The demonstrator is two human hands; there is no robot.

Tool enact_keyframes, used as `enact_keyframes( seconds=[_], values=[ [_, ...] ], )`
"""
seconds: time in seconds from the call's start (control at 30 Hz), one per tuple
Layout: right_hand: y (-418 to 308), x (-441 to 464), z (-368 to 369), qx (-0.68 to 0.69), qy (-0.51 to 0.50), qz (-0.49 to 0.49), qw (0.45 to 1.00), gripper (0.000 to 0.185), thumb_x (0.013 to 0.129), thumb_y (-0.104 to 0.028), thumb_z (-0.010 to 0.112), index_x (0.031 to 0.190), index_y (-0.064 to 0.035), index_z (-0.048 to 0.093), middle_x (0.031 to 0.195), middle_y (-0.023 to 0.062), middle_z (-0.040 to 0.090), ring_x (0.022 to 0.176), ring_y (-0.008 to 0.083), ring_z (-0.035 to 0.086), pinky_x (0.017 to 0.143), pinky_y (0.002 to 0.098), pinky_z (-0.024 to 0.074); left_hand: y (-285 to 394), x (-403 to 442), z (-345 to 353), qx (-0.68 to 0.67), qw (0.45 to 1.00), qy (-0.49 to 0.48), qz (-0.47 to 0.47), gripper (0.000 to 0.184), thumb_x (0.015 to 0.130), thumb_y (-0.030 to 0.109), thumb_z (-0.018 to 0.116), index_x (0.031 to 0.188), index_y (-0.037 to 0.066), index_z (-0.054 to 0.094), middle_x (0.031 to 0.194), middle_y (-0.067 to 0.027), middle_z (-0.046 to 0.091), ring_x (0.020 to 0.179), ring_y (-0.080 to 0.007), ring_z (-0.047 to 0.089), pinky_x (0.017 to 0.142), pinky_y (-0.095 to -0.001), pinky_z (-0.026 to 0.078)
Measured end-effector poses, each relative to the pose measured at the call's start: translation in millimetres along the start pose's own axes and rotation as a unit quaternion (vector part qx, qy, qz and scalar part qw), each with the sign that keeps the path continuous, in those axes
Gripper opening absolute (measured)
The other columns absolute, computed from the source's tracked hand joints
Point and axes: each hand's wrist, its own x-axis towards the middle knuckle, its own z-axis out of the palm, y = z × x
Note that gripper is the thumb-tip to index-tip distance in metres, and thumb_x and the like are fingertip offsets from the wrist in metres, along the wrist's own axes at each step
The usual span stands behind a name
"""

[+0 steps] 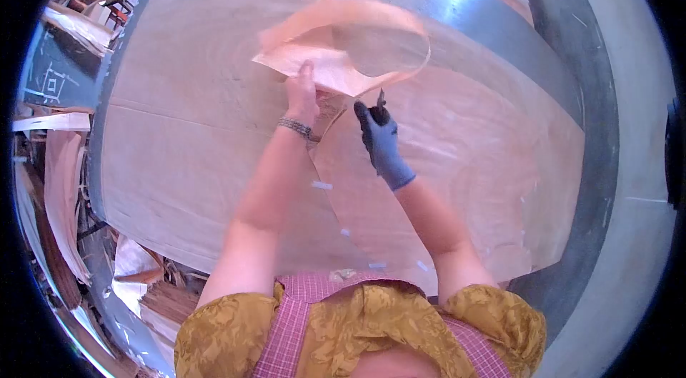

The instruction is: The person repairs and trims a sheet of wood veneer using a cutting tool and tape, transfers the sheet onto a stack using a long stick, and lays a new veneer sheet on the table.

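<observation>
Gripping the lower edge of a curled thin piece (314, 63), the left hand (304, 96) is pressing its thumb against the pale face, while the fingers are mostly hiding behind it. The piece is arching up and around into an open loop above the far half of the large sheet (193, 128), and its far side is showing blurred. The right hand (384, 146), wearing a blue-grey glove with dark fingers, is closing around a dark pointed tool (381, 98) over the middle of the large sheet. The tool's tip is pointing away from the person, just beside the piece's lower corner; whether they are touching, I cannot tell.

A patterned bracelet (294, 126) is circling the left wrist. Under the hands, the large sheet is covering much of a grey worktop (471, 3), and a seam is running from its middle toward the person. Small pale tape strips (322, 185) are lying along that seam and near the large sheet's near edge. Beyond the large sheet's left edge, long thin sheets (63, 185) are hanging or lying in disorder, and white lines (52, 83) are forming nested squares on a dark surface.
</observation>
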Motion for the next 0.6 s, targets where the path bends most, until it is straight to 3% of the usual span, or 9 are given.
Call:
enact_keyframes(
  seconds=[0.03,0.1,0.13,0.27,0.37,0.47,0.6],
  values=[
    [-1,-4,-4,-0.113,0.039,-0.142,0.983,0.036,0.079,-0.031,0.079,0.094,-0.0075,0.057,0.075,0.0056,0.056,0.061,0.0167,0.056,0.054,0.0284,0.0466,5,0,-2,0.001,1.000,0.009,0.002,0.035,0.097,0.029,0.054,0.111,-0.004,0.057,0.101,-0.0105,0.064,0.083,-0.0202,0.065,0.065,-0.0346,0.055],
    [-7,-12,-11,-0.324,0.109,-0.404,0.848,0.038,0.078,-0.028,0.080,0.100,-0.0064,0.058,0.084,0.0097,0.059,0.070,0.0213,0.061,0.061,0.0315,0.0505,15,-9,-4,-0.020,1.000,0.014,0.007,0.037,0.097,0.030,0.053,0.112,-0.003,0.057,0.101,-0.0113,0.064,0.083,-0.0203,0.066,0.065,-0.0348,0.055],
    [-12,-4,-17,-0.346,0.088,-0.439,0.824,0.049,0.077,-0.034,0.078,0.113,-0.0074,0.058,0.103,0.0151,0.058,0.088,0.0286,0.062,0.069,0.0374,0.0533,20,-15,-6,-0.030,0.999,0.017,0.010,0.037,0.098,0.031,0.052,0.113,-0.002,0.056,0.101,-0.0117,0.064,0.083,-0.0204,0.066,0.065,-0.0349,0.055],
    [-46,18,-25,-0.532,0.041,-0.452,0.715,0.067,0.074,-0.036,0.078,0.130,-0.0130,0.049,0.119,0.0156,0.052,0.099,0.0323,0.060,0.076,0.0415,0.0533,34,-26,-19,-0.078,0.997,0.016,-0.007,0.040,0.099,0.035,0.050,0.121,0.002,0.052,0.110,-0.0107,0.062,0.091,-0.0214,0.065,0.071,-0.0377,0.057],
    [-41,44,-44,-0.569,-0.019,-0.333,0.752,0.054,0.078,-0.036,0.073,0.123,-0.0117,0.055,0.117,0.0141,0.056,0.100,0.0319,0.061,0.082,0.0449,0.0510,38,-18,-47,-0.106,0.994,-0.010,0.005,0.041,0.099,0.037,0.048,0.126,0.006,0.049,0.117,-0.0103,0.060,0.100,-0.0222,0.063,0.079,-0.0400,0.057],
    [-46,56,-66,-0.614,-0.081,-0.265,0.739,0.041,0.079,-0.031,0.072,0.114,-0.0134,0.060,0.109,0.0118,0.062,0.097,0.0319,0.062,0.078,0.0435,0.0514,35,-18,-74,-0.127,0.992,0.013,-0.014,0.042,0.099,0.039,0.047,0.129,0.009,0.047,0.121,-0.0107,0.058,0.107,-0.0232,0.060,0.087,-0.0414,0.055],
    [-53,74,-82,-0.627,-0.074,-0.294,0.718,0.028,0.084,-0.027,0.066,0.109,-0.0148,0.061,0.099,0.0125,0.064,0.092,0.0333,0.063,0.076,0.0445,0.0510,32,-14,-91,-0.147,0.987,0.038,-0.042,0.043,0.099,0.039,0.048,0.129,0.009,0.048,0.121,-0.0105,0.058,0.108,-0.0239,0.059,0.087,-0.0414,0.054]
  ],
)
